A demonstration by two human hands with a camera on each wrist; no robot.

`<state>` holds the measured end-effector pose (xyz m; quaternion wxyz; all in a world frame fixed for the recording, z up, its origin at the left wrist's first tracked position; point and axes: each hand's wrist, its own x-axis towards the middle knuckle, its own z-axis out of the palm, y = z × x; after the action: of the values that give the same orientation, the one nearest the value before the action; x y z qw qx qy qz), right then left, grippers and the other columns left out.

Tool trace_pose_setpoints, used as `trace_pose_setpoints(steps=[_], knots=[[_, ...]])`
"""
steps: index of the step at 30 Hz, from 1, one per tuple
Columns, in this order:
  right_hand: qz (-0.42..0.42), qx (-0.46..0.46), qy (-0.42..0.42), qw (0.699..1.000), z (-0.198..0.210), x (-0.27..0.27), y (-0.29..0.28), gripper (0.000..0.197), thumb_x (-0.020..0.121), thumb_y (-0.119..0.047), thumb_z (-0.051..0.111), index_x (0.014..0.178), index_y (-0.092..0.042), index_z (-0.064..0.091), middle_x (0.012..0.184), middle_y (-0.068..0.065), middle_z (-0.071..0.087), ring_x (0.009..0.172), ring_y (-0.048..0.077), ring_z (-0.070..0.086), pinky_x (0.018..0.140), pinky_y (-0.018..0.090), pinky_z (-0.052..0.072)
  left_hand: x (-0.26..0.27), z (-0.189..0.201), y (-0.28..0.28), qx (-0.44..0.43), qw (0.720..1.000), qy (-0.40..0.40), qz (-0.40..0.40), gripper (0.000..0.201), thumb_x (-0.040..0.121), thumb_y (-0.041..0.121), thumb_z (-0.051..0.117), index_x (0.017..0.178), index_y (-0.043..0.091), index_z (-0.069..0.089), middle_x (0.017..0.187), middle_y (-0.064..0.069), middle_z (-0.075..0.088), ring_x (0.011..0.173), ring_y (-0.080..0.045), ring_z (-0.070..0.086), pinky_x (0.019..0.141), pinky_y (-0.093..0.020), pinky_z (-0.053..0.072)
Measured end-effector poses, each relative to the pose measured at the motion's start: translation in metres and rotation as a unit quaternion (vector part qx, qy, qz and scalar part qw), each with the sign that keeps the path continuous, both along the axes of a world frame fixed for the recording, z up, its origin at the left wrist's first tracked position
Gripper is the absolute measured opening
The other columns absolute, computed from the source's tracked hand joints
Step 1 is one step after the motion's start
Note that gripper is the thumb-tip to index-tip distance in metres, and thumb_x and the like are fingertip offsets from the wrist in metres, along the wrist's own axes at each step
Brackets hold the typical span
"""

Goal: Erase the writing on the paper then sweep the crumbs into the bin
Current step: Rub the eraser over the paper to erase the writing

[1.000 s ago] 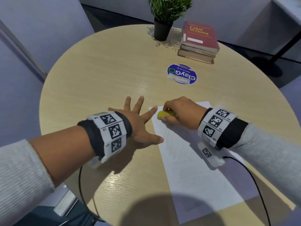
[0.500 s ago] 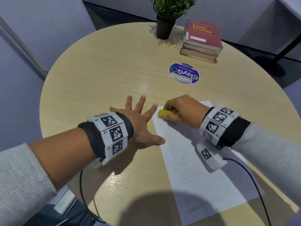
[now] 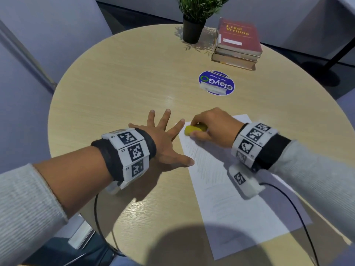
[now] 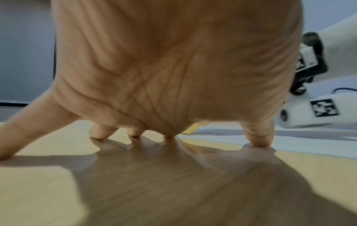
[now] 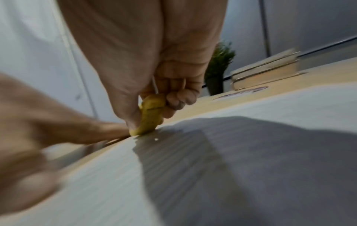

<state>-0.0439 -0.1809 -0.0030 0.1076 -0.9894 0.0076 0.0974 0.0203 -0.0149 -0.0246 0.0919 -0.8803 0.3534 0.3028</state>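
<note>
A white lined sheet of paper (image 3: 236,204) lies on the round wooden table (image 3: 115,96), with faint writing near its top left. My right hand (image 3: 209,127) pinches a yellow eraser (image 3: 192,129) and presses its tip on the paper's top left corner; the right wrist view shows the eraser (image 5: 149,116) between thumb and curled fingers, with a tiny crumb (image 5: 156,139) beside it. My left hand (image 3: 165,143) lies spread and flat. Its fingers (image 4: 102,133) press the table, and its thumb (image 3: 186,161) holds down the paper's left edge. No bin is in view.
A round blue sticker (image 3: 216,82) lies beyond the paper. A potted plant (image 3: 194,22) and a stack of books (image 3: 238,45) stand at the table's far side. Cables (image 3: 299,217) trail from both wrist cameras. A chair (image 3: 76,239) shows at the near left edge.
The eraser has shifted slightly back and forth over the paper's top left corner. The left hand has stayed spread in the same place.
</note>
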Motion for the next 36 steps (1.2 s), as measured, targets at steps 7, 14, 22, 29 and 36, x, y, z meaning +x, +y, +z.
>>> trace_pose_setpoints(steps=[7,14,22,29,36], knots=[[0.014,0.009,0.005,1.000,-0.001,-0.002,0.004,0.034,0.089,-0.041,0.058,0.111,-0.015,0.064,0.102,0.007,0.068,0.090,0.025,0.059,0.078,0.035,0.048,0.000,-0.002,0.001,-0.005,1.000,-0.001,0.002,0.117,0.058,0.101,0.037,0.143,0.053,-0.028,0.152,0.010,-0.043,0.144,-0.036,-0.032,0.103,-0.081,0.007],[0.027,0.015,0.002,1.000,-0.004,-0.004,0.006,0.037,0.089,-0.041,0.059,0.115,-0.015,0.063,0.103,0.007,0.067,0.091,0.026,0.059,0.079,0.036,0.048,-0.001,0.001,0.000,0.002,1.000,0.003,0.002,0.117,0.059,0.101,0.037,0.143,0.052,-0.029,0.151,0.010,-0.044,0.143,-0.035,-0.033,0.104,-0.081,0.007],[0.007,0.029,-0.014,0.999,-0.004,-0.001,0.006,0.036,0.089,-0.042,0.058,0.112,-0.016,0.065,0.101,0.008,0.068,0.090,0.026,0.059,0.078,0.036,0.048,-0.002,0.002,0.000,0.003,1.000,0.000,0.000,0.116,0.060,0.100,0.037,0.143,0.052,-0.029,0.152,0.010,-0.043,0.143,-0.036,-0.033,0.103,-0.080,0.007],[0.032,0.029,-0.001,0.999,-0.007,-0.006,0.013,0.034,0.089,-0.041,0.058,0.113,-0.018,0.065,0.098,0.005,0.067,0.089,0.024,0.059,0.077,0.035,0.047,-0.001,0.000,0.002,-0.001,1.000,0.001,-0.003,0.116,0.059,0.100,0.036,0.142,0.052,-0.030,0.152,0.010,-0.043,0.143,-0.036,-0.033,0.104,-0.081,0.007],[0.051,0.025,0.002,0.998,-0.006,-0.014,0.008,0.035,0.088,-0.041,0.060,0.110,-0.014,0.066,0.096,0.007,0.067,0.085,0.023,0.058,0.076,0.034,0.047,-0.002,0.000,0.002,0.001,1.000,0.002,-0.002,0.116,0.060,0.100,0.037,0.143,0.051,-0.029,0.152,0.010,-0.043,0.143,-0.036,-0.033,0.104,-0.080,0.007]])
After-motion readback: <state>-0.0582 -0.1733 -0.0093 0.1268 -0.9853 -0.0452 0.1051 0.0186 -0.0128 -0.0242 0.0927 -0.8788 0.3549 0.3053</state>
